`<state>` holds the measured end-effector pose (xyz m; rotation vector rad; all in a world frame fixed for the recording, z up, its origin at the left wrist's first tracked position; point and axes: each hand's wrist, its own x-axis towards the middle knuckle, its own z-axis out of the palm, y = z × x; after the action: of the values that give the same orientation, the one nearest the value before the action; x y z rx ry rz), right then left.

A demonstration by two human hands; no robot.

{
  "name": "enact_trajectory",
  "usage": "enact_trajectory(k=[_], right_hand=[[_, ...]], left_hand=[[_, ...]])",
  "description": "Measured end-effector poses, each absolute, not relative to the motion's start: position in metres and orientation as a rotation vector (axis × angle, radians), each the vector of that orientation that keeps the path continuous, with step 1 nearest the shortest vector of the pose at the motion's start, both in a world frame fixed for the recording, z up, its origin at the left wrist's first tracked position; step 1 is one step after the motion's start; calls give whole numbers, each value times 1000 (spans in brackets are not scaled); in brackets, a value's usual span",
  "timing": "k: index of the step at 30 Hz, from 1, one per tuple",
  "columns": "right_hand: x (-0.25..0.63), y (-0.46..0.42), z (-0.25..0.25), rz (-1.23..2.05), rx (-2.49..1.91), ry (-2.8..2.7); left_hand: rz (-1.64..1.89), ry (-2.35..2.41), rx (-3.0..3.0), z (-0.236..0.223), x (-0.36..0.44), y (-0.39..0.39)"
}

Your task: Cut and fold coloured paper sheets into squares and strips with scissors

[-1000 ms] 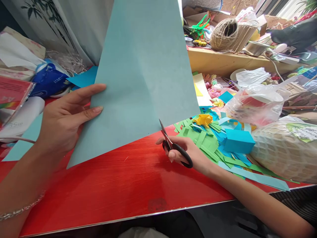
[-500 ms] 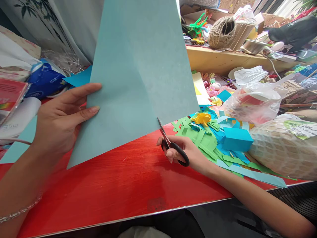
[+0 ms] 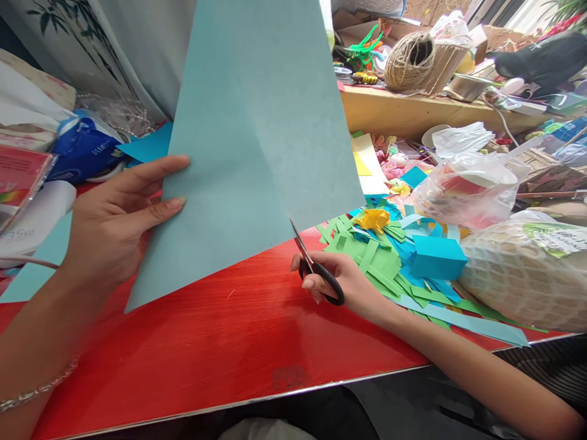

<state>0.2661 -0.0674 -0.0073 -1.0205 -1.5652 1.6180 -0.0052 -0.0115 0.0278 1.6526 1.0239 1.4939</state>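
Observation:
A large pale blue-green sheet of paper (image 3: 257, 140) is held up at a tilt above the red table (image 3: 206, 360). My left hand (image 3: 123, 214) grips its left edge, thumb and index finger lying on the near face and the other fingers behind it. By the lower edge, my right hand (image 3: 332, 278) holds a pair of scissors (image 3: 307, 253) with black handles. Their blades point up and left, the tips overlapping the bottom part of the sheet; whether they touch the paper I cannot tell. The blades look nearly closed.
Green and blue paper strips (image 3: 380, 263) lie heaped to the right, with a blue folded paper box (image 3: 438, 256) on them. Beyond sit a netted bag (image 3: 527, 275) and a clear plastic bag (image 3: 472, 177). A shelf behind carries a twine roll (image 3: 410, 61). A blue packet (image 3: 87, 146) is at left.
The sheet's right side has swung slightly left. My right hand and the scissors have shifted a little left, with the blades closer together. My left hand keeps its hold.

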Motion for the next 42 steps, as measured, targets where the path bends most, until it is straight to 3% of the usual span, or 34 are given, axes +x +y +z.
enact_trajectory(k=[42], right_hand=[[264,-68,-5,1567,-1192,-1504]], left_hand=[[1210,1291,1556,16,-1,-13]])
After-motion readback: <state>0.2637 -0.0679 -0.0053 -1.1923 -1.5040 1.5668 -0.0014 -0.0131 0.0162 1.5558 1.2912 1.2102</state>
